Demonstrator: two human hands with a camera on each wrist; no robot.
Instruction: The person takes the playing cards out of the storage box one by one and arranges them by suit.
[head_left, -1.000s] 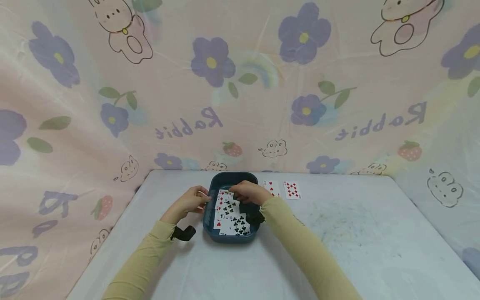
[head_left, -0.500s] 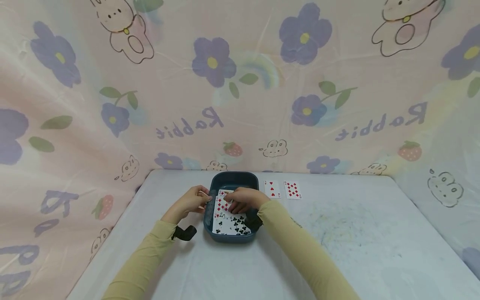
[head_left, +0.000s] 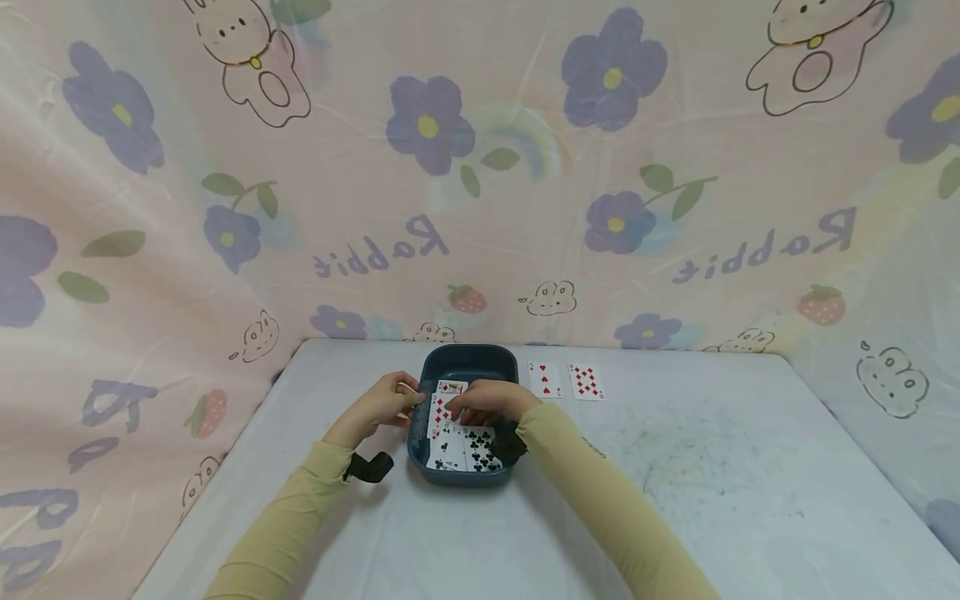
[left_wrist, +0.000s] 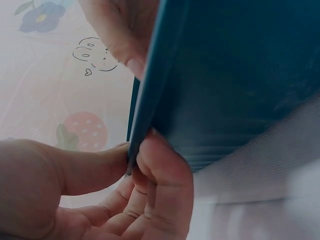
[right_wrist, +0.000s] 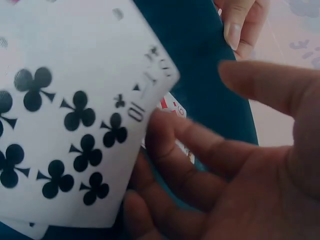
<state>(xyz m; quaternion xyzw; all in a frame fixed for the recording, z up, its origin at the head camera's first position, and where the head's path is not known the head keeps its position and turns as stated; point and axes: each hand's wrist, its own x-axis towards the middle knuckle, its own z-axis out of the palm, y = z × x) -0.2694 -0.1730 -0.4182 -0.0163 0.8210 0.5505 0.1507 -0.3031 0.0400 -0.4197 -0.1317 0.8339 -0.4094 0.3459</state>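
Observation:
A dark blue plastic box (head_left: 461, 478) holds several loose playing cards. My left hand (head_left: 381, 402) grips its left rim, the thumb outside and the curled index finger on the other side of the wall (left_wrist: 225, 100). My right hand (head_left: 489, 402) is inside the box over the cards. In the right wrist view its fingers touch the edge of a ten of clubs (right_wrist: 60, 135), while the thumb stands apart from the card. A diamonds card (head_left: 439, 410) and a face card (head_left: 452, 387) show left of this hand; it covers others.
Two playing cards lie face up on the white table (head_left: 720, 467), right of the box: a three of hearts (head_left: 545, 380) and a diamonds card (head_left: 587, 382). A printed curtain (head_left: 480, 208) hangs behind the table's far edge.
My right hand has come down and nearer over the cards in the box, uncovering the three of hearts on the table. The cards inside have shifted. My left hand stays at the rim.

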